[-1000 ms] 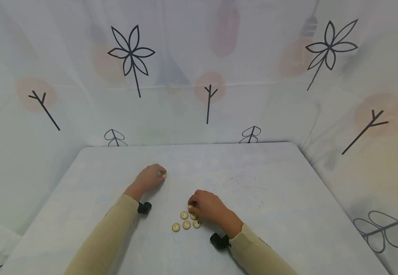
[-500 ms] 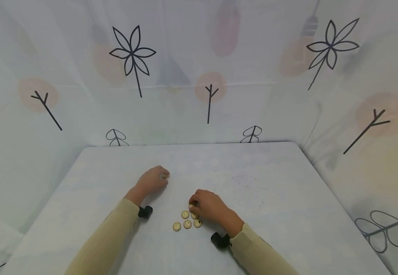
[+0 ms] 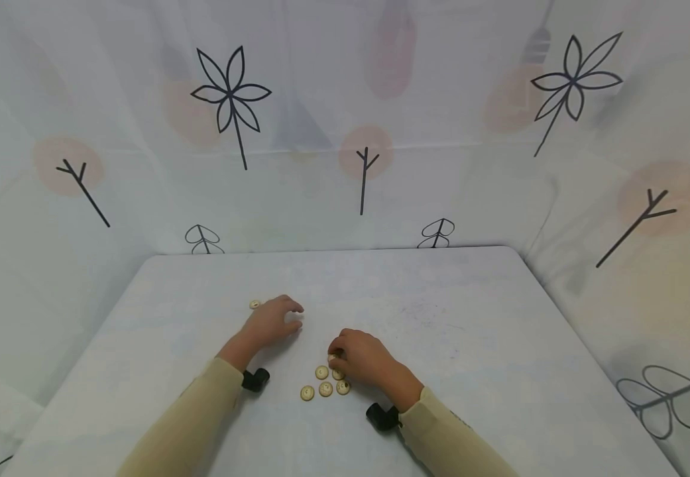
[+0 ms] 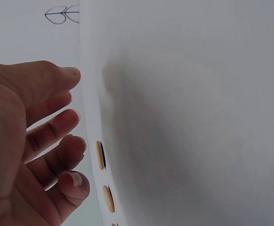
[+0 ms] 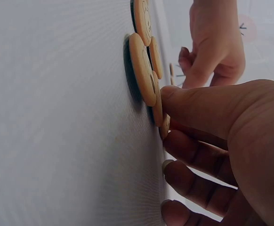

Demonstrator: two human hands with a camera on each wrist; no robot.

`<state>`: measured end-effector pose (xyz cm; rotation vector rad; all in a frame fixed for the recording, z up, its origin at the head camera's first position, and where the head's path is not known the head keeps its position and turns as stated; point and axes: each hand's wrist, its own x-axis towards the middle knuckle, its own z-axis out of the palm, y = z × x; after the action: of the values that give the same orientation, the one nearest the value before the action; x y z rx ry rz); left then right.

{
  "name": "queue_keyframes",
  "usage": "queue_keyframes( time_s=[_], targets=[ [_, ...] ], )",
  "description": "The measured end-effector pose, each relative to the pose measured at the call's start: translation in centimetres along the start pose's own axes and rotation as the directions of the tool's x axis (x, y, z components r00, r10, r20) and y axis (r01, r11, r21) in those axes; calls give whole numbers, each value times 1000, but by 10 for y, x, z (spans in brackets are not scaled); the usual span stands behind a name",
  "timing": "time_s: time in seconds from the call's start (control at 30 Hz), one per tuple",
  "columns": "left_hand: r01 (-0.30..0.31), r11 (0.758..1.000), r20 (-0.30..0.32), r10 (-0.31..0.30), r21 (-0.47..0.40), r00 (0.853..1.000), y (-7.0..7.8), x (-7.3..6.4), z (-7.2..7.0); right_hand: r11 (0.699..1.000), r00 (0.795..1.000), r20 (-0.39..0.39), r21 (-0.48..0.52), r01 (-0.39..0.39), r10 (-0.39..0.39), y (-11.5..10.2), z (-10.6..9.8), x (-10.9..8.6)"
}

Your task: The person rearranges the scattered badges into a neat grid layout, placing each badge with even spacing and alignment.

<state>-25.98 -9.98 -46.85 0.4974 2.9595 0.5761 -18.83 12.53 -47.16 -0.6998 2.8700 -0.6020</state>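
My left hand [image 3: 270, 322] is over the left middle of the table, its fingers spread and nothing between them. Just behind it lies a small round wooden disc [image 3: 254, 304]. In the left wrist view, wooden discs [image 4: 108, 198] stand edge-on beyond the fingertips. The right hand [image 3: 361, 358] is down at a cluster of pale discs, pinching one disc [image 3: 332, 358] at the far end between thumb and forefinger. Seen from the right wrist, its thumb and forefinger meet at a disc [image 5: 165, 127] behind the others. A nearer disc [image 5: 142, 69] bears a line drawing.
Several discs lie in rows in front of the right hand, the leftmost disc [image 3: 307, 393] nearest me. The white table [image 3: 470, 318] reaches back to a hanging cloth [image 3: 321, 192] with plant drawings. Each wrist wears a black camera [image 3: 382, 417].
The left hand has shifted right and towards me, its fingers spreading; a disc showed at its fingertips earlier. A disc behind that hand has come into view. The right hand stays in place.
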Motion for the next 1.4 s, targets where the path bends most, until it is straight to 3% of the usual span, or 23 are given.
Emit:
queue_keyframes(
  time_s=[0.77,1.4],
  targets=[
    [-89,993,64,94,-84,993,22,-26,8,1000,1000,7,10,20,-20,1,-3,0],
    [-185,974,131,201,-127,971,30,-40,8,1000,1000,10,13,16,-16,1,-2,1]
  ],
)
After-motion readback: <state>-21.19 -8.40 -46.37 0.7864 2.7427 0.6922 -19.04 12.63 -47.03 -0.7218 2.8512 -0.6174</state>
